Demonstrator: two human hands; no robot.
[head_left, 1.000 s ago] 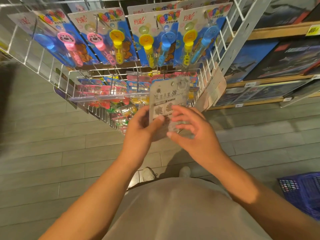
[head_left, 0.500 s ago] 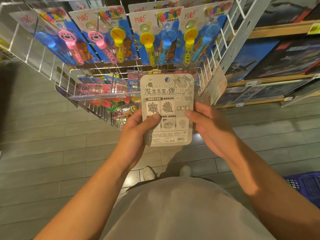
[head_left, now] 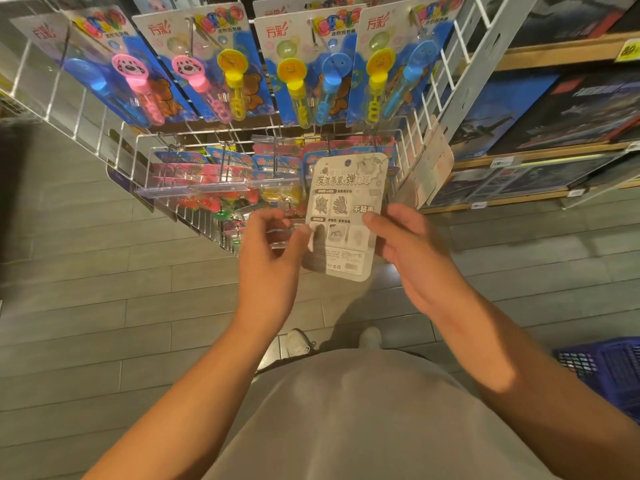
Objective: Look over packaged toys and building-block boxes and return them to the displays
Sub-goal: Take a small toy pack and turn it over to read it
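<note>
Fingers of right hand (head_left: 412, 258) pinch the grey toy card (head_left: 346, 216) at its right edge; left hand (head_left: 273, 258) w/ thumb on left edge, fingers curled loose. Card upright, in front of wire rack (head_left: 145, 161), below hanging bubble wands (head_left: 298, 81).

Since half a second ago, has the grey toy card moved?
Yes. The grey toy card has shifted right and tilted, judged against the wire rack; its top corner now nears the rack's right edge.
</note>
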